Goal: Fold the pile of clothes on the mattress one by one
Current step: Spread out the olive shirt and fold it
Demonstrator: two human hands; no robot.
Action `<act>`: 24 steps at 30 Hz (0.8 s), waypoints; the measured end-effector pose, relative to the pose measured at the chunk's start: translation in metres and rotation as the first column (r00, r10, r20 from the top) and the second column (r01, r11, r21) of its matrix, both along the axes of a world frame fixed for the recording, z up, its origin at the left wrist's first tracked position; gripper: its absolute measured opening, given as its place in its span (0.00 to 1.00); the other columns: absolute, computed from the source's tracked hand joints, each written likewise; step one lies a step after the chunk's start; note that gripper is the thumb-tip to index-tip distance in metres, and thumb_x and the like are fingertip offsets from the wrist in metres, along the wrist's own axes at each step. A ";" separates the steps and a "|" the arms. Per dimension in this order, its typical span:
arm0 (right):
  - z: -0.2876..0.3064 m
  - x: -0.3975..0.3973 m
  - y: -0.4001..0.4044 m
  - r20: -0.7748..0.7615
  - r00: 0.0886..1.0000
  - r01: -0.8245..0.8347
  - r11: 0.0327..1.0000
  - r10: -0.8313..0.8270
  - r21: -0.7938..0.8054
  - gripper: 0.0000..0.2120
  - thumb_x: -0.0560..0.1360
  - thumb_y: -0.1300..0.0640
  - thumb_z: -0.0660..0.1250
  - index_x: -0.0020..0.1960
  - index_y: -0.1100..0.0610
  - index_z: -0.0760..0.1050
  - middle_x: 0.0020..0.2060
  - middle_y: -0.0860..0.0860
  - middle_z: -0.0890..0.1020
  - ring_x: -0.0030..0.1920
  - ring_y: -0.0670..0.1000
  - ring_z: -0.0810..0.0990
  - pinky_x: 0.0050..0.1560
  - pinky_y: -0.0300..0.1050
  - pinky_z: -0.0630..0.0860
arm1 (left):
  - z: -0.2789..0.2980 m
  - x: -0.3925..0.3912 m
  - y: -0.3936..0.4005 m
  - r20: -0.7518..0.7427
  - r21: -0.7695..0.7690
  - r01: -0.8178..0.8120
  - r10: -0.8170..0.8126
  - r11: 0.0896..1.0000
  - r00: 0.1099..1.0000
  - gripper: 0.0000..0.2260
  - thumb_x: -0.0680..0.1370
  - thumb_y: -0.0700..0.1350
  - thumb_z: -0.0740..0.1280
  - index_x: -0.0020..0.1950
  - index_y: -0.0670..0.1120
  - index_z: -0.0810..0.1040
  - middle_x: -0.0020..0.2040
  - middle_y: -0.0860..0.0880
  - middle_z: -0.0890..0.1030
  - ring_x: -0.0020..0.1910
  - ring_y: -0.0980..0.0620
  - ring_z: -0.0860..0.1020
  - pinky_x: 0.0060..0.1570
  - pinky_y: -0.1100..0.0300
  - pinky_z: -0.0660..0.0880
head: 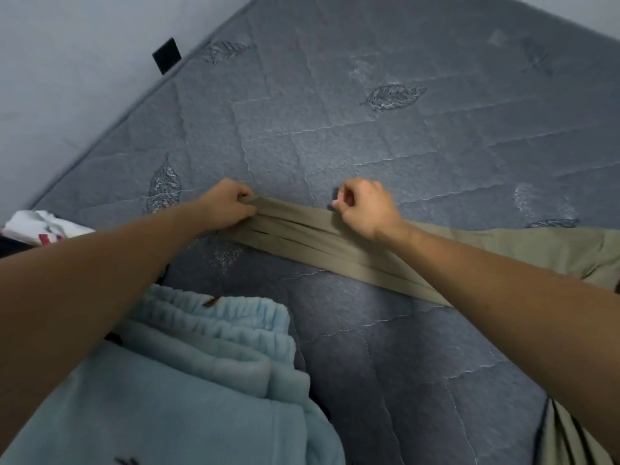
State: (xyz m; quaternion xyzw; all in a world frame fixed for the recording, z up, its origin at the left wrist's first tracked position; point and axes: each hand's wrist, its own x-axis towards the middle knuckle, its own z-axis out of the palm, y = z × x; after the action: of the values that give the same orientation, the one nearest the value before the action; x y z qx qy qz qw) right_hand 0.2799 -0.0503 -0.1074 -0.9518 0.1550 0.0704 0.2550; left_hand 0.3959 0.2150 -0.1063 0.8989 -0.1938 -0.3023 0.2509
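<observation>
An olive-khaki garment (312, 236) lies stretched across the grey quilted mattress (369, 135), its narrow layered end pointing left and its wider body running off to the right. My left hand (224, 204) pinches the tip of that narrow end. My right hand (364, 206) is closed on the upper edge of the same garment a short way to the right. Both forearms reach in from the bottom corners.
Light blue fleece trousers (188, 370) with an elastic waistband lie at the lower left. A white cloth with red print (40, 226) sits at the left edge. More olive fabric (567, 441) shows at the bottom right. A pale wall with a black socket (166, 55) borders the mattress.
</observation>
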 end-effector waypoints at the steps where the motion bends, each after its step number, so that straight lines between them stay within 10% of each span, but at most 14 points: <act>1: 0.001 0.001 0.009 -0.007 0.999 0.044 0.987 -0.043 0.152 0.08 0.79 0.53 0.71 0.41 0.52 0.77 0.41 0.49 0.82 0.44 0.51 0.78 0.48 0.46 0.72 | 0.000 -0.002 0.002 -0.012 -0.027 -0.049 0.048 0.998 0.999 0.08 0.81 0.43 0.72 0.42 0.43 0.81 0.39 0.46 0.78 0.39 0.50 0.75 0.38 0.58 0.70; 5: 0.012 -0.002 0.049 -0.178 0.970 0.243 0.660 -0.165 0.711 0.08 0.83 0.61 0.65 0.47 0.62 0.80 0.42 0.60 0.85 0.37 0.54 0.82 0.40 0.45 0.78 | 0.009 -0.012 0.002 -0.048 -0.077 -0.212 0.209 0.974 0.977 0.17 0.81 0.52 0.71 0.44 0.38 0.85 0.38 0.44 0.79 0.38 0.50 0.76 0.37 0.59 0.70; 11: 0.036 -0.018 0.067 -0.431 0.885 0.452 0.102 -0.177 0.886 0.28 0.83 0.42 0.64 0.70 0.64 0.74 0.65 0.62 0.81 0.66 0.58 0.80 0.72 0.55 0.74 | 0.050 -0.040 -0.039 -0.577 -0.164 -0.494 0.324 0.854 0.750 0.32 0.83 0.66 0.58 0.59 0.37 0.80 0.55 0.39 0.84 0.51 0.41 0.84 0.50 0.45 0.82; 14: 0.045 -0.035 0.059 -0.396 0.902 0.405 0.018 -0.171 0.914 0.28 0.83 0.45 0.65 0.71 0.68 0.74 0.65 0.65 0.81 0.67 0.62 0.80 0.72 0.59 0.74 | 0.066 -0.052 -0.057 -0.736 -0.151 -0.344 0.127 0.927 0.665 0.42 0.81 0.72 0.44 0.65 0.37 0.78 0.59 0.38 0.84 0.59 0.39 0.83 0.54 0.48 0.80; 17: 0.046 -0.054 0.040 -0.349 0.877 0.411 0.140 -0.329 0.901 0.15 0.81 0.67 0.66 0.67 0.72 0.76 0.62 0.71 0.80 0.65 0.69 0.80 0.71 0.64 0.74 | 0.073 -0.066 -0.077 -0.745 -0.198 -0.259 0.026 0.946 0.666 0.44 0.82 0.71 0.41 0.68 0.38 0.78 0.63 0.39 0.84 0.63 0.41 0.82 0.58 0.49 0.79; 20: 0.045 -0.083 0.013 -0.323 0.837 0.462 0.252 -0.442 0.850 0.14 0.82 0.72 0.62 0.65 0.70 0.78 0.61 0.70 0.81 0.58 0.64 0.82 0.68 0.61 0.76 | 0.075 -0.092 -0.109 -0.526 -0.242 -0.171 0.018 0.955 0.850 0.30 0.87 0.61 0.50 0.63 0.39 0.80 0.59 0.39 0.85 0.57 0.41 0.83 0.50 0.51 0.81; 22: 0.046 -0.106 -0.015 -0.308 0.813 0.479 0.269 -0.494 0.835 0.12 0.83 0.70 0.62 0.64 0.69 0.80 0.59 0.68 0.83 0.59 0.64 0.83 0.68 0.60 0.77 | 0.072 -0.106 -0.132 -0.035 -0.224 0.098 -0.109 0.970 0.993 0.15 0.87 0.49 0.62 0.64 0.40 0.80 0.59 0.38 0.82 0.58 0.41 0.80 0.58 0.47 0.78; 24: 0.050 -0.133 -0.048 -0.287 0.797 0.471 0.249 -0.531 0.846 0.11 0.82 0.69 0.63 0.61 0.68 0.80 0.59 0.67 0.83 0.61 0.64 0.83 0.68 0.59 0.77 | 0.073 -0.122 -0.159 0.231 -0.147 0.336 -0.298 0.930 0.926 0.17 0.84 0.43 0.67 0.72 0.42 0.76 0.63 0.40 0.77 0.63 0.43 0.76 0.68 0.47 0.71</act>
State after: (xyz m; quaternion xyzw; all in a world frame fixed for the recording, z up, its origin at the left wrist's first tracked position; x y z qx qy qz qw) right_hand 0.1468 -0.0983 -0.0573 -0.5708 0.3800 0.0287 0.7273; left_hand 0.2734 0.0556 -0.0338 0.8548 -0.3888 -0.2258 0.2594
